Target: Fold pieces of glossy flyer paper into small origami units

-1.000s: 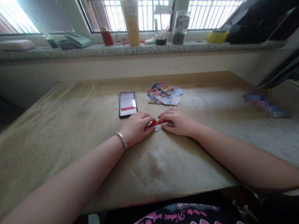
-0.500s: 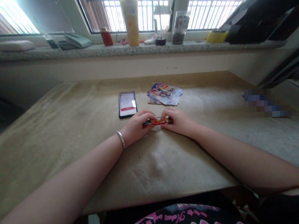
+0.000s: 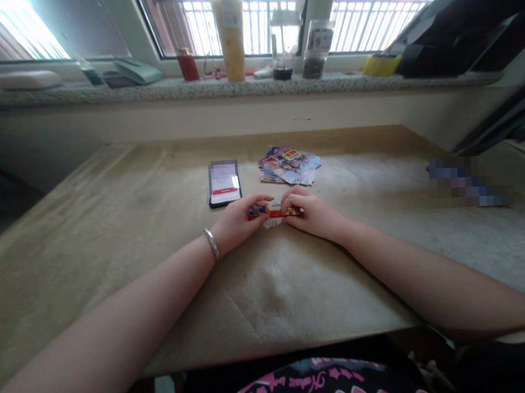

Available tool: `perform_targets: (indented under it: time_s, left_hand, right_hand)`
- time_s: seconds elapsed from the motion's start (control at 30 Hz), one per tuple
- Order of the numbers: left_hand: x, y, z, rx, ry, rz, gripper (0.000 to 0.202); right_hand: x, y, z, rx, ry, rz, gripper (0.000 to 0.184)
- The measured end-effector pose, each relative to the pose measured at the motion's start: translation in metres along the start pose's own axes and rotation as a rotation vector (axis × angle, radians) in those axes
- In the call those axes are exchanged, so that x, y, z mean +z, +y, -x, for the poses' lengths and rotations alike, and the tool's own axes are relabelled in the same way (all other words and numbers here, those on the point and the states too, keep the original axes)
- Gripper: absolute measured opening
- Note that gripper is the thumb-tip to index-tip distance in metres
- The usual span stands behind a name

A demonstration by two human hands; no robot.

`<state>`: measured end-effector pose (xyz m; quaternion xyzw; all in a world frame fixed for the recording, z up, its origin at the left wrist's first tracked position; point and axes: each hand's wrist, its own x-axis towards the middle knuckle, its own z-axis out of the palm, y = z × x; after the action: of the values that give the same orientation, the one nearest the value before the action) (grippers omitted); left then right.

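Between my hands is a small folded piece of colourful printed paper (image 3: 274, 211), red, orange and dark blue, with whitish parts showing above and below. My left hand (image 3: 238, 220), a silver bangle at its wrist, pinches the left end of the paper. On the right end, my right hand (image 3: 311, 214) has its fingers curled over the paper and its thumb beneath. Fingers hide both ends of the fold. Just beyond the hands lies a fanned pile of printed leaflets (image 3: 291, 167). A phone (image 3: 225, 189) with a lit screen rests close to my left hand.
The hands work over a beige table (image 3: 272, 295). A blurred bluish item (image 3: 468, 183) lies at the far right. Behind, a stone windowsill (image 3: 151, 92) carries a red jar (image 3: 187, 65), a tall yellow container (image 3: 231, 40), clear containers and a yellow roll (image 3: 381, 65).
The fingers of my left hand have lifted and loosened a little, showing more of the paper's dark blue left end. The phone and the leaflet pile stay in place.
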<state>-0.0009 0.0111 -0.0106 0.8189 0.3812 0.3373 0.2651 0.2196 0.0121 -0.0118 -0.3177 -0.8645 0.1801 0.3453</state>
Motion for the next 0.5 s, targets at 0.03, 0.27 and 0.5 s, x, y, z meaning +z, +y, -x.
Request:
perform_targets:
  time_s: [0.03,0.27,0.5]
  left_hand:
    - [-0.0008,0.0009,-0.0002,0.006,0.009,-0.027,0.03]
    - [-0.0036,0.0043,-0.0023,0.062,0.082,-0.162,0.016]
    - [-0.0056,0.0058,-0.0021,0.315,-0.073,-0.352,0.016]
  right_hand:
    - [-0.0001,0.0002,-0.0001,-0.003,-0.005,0.002,0.009]
    - [-0.0019,-0.0001,0.0009,0.079,0.032,0.067,0.005]
    - [-0.0081,0.0002,0.0001,-0.093,-0.056,0.245,0.014]
